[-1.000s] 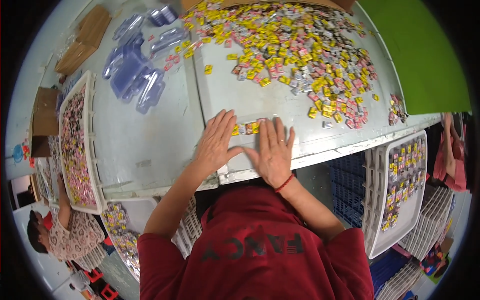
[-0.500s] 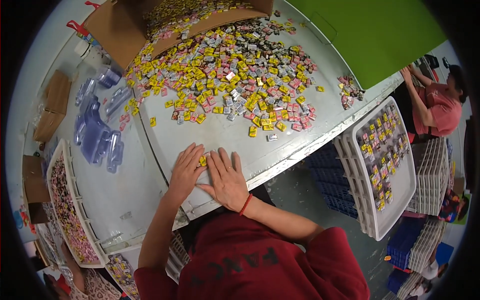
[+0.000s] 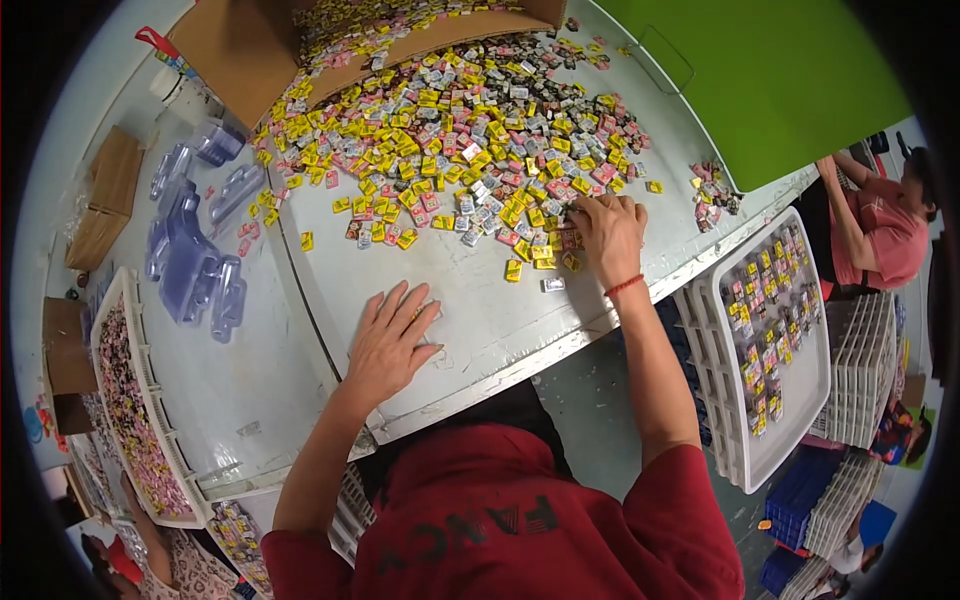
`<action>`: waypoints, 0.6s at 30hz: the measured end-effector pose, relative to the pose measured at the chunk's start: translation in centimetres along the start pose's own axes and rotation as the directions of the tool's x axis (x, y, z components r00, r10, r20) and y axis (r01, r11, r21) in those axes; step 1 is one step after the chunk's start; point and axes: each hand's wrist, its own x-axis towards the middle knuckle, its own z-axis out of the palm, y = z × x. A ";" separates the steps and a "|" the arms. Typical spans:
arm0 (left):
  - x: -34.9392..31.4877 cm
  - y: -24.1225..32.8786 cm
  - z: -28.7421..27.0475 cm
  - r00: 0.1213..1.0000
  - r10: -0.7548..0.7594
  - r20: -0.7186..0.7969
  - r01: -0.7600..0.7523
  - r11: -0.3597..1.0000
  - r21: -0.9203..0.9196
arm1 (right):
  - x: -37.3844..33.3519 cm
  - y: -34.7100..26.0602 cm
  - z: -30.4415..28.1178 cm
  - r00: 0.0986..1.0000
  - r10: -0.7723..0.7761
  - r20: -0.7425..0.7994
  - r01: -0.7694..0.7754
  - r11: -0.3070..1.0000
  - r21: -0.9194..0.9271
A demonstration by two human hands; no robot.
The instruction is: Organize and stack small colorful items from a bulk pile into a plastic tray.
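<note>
My left hand [image 3: 393, 340] lies flat near the front of the white table, fingers spread. Clear plastic edges [image 3: 443, 350] show beside its thumb; the hand covers the rest. At the right, near side of a heap of small wrapped pieces [image 3: 430, 150] in yellow, pink, silver and black, my right hand [image 3: 612, 235] reaches down. Its fingers are bent and drawn together at the tips among the pieces, and what they pinch is hidden. One silver piece [image 3: 553, 285] lies apart, to the left of my right wrist.
A tipped cardboard box [image 3: 430, 45] spills the heap. Clear plastic blister trays [image 3: 195, 260] lie left. White crates [image 3: 708, 400] with filled packs stand right, beside a green board [image 3: 760, 90]. A basket of pieces [image 3: 150, 430] stands at the left. A co-worker [image 3: 880, 225] works at far right.
My right hand has left the spot beside my left hand and moved right and away to the heap. My left hand has stayed near its place, its fingers now more spread.
</note>
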 end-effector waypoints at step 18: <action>-2.8 -1.1 -0.5 0.982 -0.062 -0.180 0.052 0.997 -0.060 | 2.4 0.5 1.0 0.841 0.115 0.528 -0.122 0.992 -0.021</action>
